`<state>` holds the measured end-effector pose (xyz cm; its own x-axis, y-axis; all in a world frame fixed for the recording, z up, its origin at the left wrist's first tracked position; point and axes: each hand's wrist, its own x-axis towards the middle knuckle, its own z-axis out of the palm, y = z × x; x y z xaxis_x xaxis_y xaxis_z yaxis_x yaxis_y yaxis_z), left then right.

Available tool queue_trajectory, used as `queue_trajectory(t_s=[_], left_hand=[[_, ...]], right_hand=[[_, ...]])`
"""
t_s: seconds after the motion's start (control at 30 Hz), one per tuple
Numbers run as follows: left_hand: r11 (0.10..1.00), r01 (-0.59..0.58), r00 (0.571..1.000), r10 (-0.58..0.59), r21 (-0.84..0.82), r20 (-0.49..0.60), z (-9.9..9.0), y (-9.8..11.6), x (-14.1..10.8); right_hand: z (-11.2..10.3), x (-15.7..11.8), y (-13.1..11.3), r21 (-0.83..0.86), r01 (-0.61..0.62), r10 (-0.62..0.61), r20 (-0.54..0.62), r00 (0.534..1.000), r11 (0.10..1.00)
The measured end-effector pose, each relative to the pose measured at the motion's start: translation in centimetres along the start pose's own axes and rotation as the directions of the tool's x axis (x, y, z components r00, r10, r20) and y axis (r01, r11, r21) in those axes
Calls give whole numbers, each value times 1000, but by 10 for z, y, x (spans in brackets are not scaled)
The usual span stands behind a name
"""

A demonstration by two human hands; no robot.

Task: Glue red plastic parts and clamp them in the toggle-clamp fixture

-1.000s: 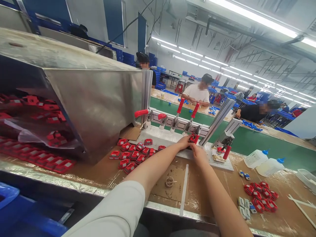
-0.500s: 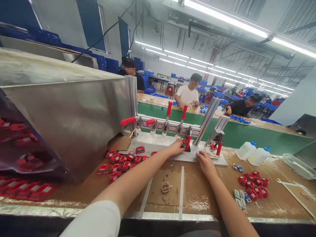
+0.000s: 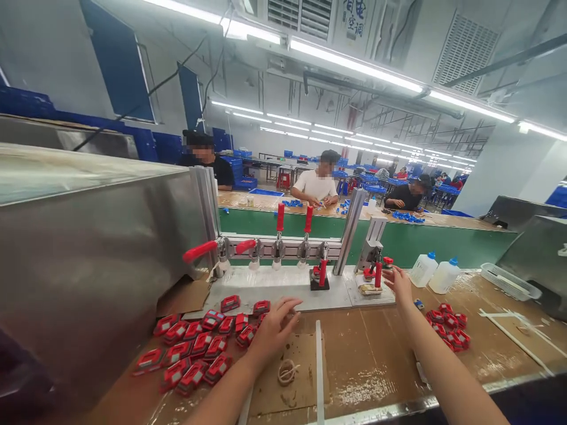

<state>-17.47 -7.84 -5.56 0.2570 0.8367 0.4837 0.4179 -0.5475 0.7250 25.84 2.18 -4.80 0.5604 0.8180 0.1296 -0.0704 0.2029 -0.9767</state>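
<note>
My left hand (image 3: 275, 324) is open, fingers spread, above the front edge of the white base plate (image 3: 266, 289) and beside a pile of red-and-grey plastic parts (image 3: 201, 345). My right hand (image 3: 400, 285) is beside the right-hand toggle clamp (image 3: 374, 260), its fingers bent around a small red plastic part (image 3: 387, 261) at the fingertips. That clamp's red handle (image 3: 378, 275) points down, with another red part (image 3: 369, 273) beneath it. On the plate's black block (image 3: 319, 280), a red part sits under a clamp with its handle (image 3: 323, 273) down.
Several toggle clamps line a metal rail (image 3: 266, 247). A large metal bin (image 3: 88, 248) stands at left. At right are two white bottles (image 3: 434, 271), a pile of red parts (image 3: 447, 326) and a plastic basket (image 3: 509, 281). A ring (image 3: 287, 373) lies on cardboard. Co-workers sit beyond the green divider (image 3: 274, 227).
My left hand has left the black block and come back toward the left pile. My right hand has moved right to the far clamp; a red part now shows at its fingertips. The view has shifted.
</note>
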Motion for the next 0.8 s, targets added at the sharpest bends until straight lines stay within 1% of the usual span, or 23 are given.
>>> queue_trajectory(t_s=[0.1,0.17,0.2,0.23,0.3,0.37,0.4,0.43,0.47,0.5,0.53,0.57,0.6,0.63,0.7,0.77,0.8], left_hand=[[1000,17,998,-17,-11,-66,-1,-1,-2],[1000,13,995,-14,-12,-96,-2,-2,-2],[1000,9,994,-10,-11,-106,-2,-2,-1],[1000,4,994,-5,-8,-113,-1,-1,-1],[1000,-6,994,6,0,-111,-1,-1,-1],[1000,-17,995,17,5,-98,-1,0,-1],[1000,-21,996,22,5,-91,-1,1,-2],[1000,-26,996,26,6,-88,-1,1,-2],[1000,-30,996,30,8,-88,-2,1,-3],[999,-32,995,33,14,-91,-2,2,-3],[999,-33,995,35,21,-96,-3,2,-4],[999,-34,994,36,28,-100,-3,2,-4],[999,-33,994,36,34,-102,-3,2,-5],[999,-32,994,36,37,-99,-3,2,-5],[999,-33,995,36,35,-89,-2,1,-4],[999,-38,996,40,31,-83,-1,-1,-4],[999,-39,996,42,32,-82,0,-2,-3]], right_hand=[[9,-30,1,-16,35,-33,99,995,999],[13,-43,-11,30,90,-93,146,985,996],[15,-45,-23,82,133,-145,161,976,988],[19,-44,-39,145,182,-205,168,964,973],[30,-32,-74,264,282,-332,172,927,923],[43,-11,-104,246,302,-353,199,914,921],[47,-1,-112,216,307,-353,227,908,927],[50,7,-114,152,319,-346,220,912,936],[51,12,-110,62,344,-349,173,921,937],[49,13,-101,-36,367,-362,104,926,929],[46,11,-87,-147,385,-387,14,922,911],[42,5,-71,-224,387,-405,-42,913,895],[38,-3,-53,-267,378,-404,-46,914,886],[35,-11,-35,-307,367,-389,-14,921,878],[29,-25,-5,-377,347,-340,88,936,859],[27,-31,13,-425,347,-302,171,938,836],[26,-29,18,-443,346,-292,188,938,827]])
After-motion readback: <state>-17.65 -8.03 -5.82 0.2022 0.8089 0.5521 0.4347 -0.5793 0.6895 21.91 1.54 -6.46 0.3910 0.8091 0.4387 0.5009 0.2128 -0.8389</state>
